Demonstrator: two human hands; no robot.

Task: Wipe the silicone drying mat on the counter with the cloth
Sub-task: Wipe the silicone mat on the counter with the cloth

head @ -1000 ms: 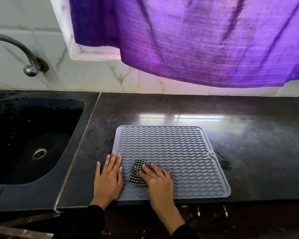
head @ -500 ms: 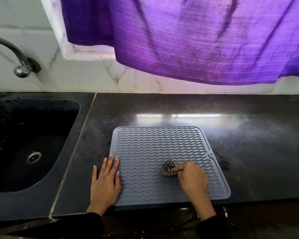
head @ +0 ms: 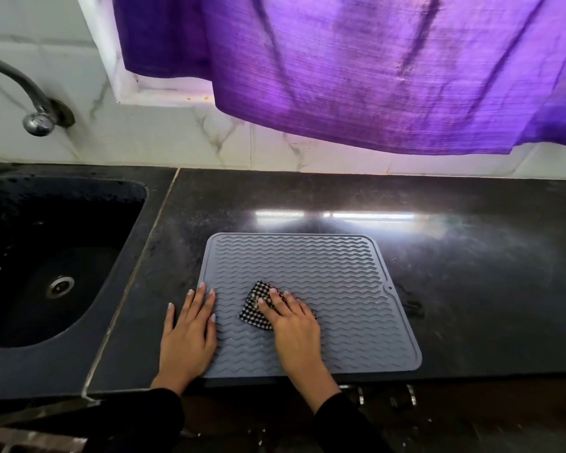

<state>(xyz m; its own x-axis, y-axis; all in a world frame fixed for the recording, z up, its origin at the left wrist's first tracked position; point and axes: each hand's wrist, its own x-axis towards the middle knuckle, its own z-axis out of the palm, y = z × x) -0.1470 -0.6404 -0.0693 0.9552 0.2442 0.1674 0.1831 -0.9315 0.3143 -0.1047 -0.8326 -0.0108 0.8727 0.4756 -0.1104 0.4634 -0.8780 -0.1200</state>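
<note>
A grey silicone drying mat [head: 324,273] with wavy ridges lies flat on the dark counter [head: 471,273], its near edge at the counter's front. My right hand [head: 293,325] presses a black-and-white checked cloth [head: 258,305] onto the mat's near-left middle; most of the cloth is under my fingers and palm. My left hand [head: 188,331] lies flat, fingers spread, on the mat's left edge and the counter beside it, holding nothing.
A black sink [head: 46,256] with a metal drain sits to the left of the counter. A curved tap [head: 30,106] comes off the marble-tiled wall above it. A purple curtain [head: 373,70] hangs over the back of the counter.
My right hand swept the cloth from the mat's near left to its right, then back to the left middle. My left hand stayed flat on the mat's left edge.
</note>
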